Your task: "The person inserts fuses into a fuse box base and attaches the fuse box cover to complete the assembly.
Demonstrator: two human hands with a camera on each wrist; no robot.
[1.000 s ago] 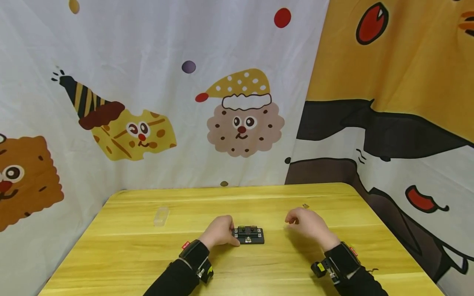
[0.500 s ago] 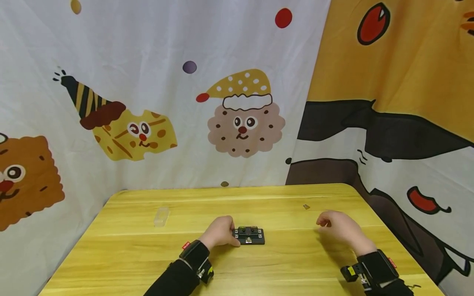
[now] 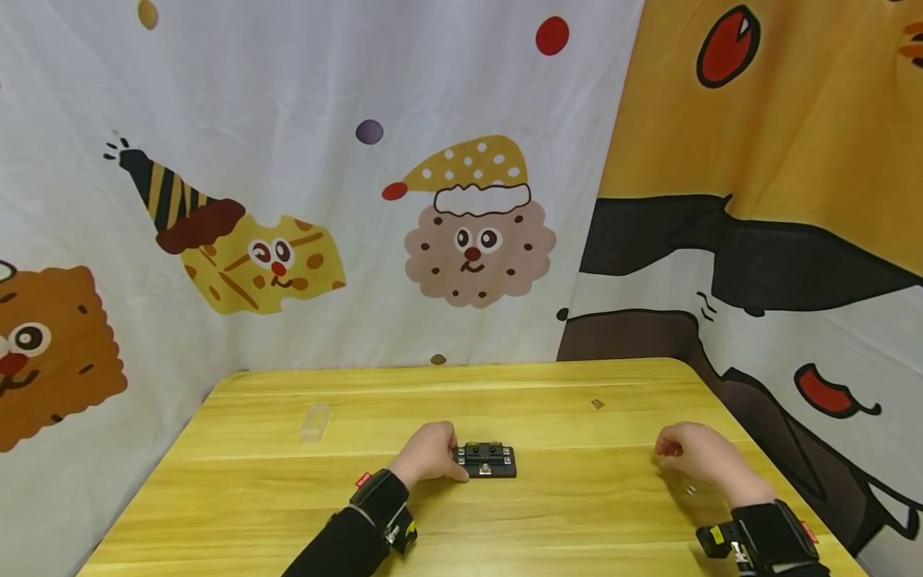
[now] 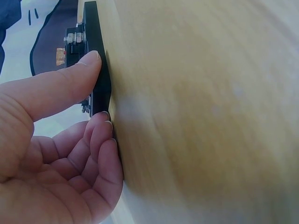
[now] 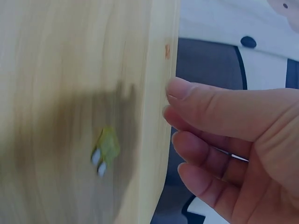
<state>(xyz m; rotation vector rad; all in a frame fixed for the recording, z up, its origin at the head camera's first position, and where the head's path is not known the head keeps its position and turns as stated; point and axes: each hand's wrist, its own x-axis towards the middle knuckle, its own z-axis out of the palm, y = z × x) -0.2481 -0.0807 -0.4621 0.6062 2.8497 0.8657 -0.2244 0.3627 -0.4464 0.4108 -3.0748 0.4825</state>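
Observation:
A black block with a flat base, metal screw terminals and yellow-orange bits on top lies on the table. My left hand holds its left end. In the left wrist view, the thumb presses along the black base, with the fingertips at its end. Over the right side of the table hovers my right hand, fingers loosely curled and nothing visible between them. Below it lies a small yellow-green piece with two metal prongs, like a blade fuse; the hand does not touch it.
A clear plastic box or lid sits at the back left of the wooden table. A tiny brownish piece lies at the back right. Printed curtains hang behind the table's far edge.
My right hand has moved right, away from the black block, and the small pronged piece now shows under it. The left hand and the block have stayed in place.

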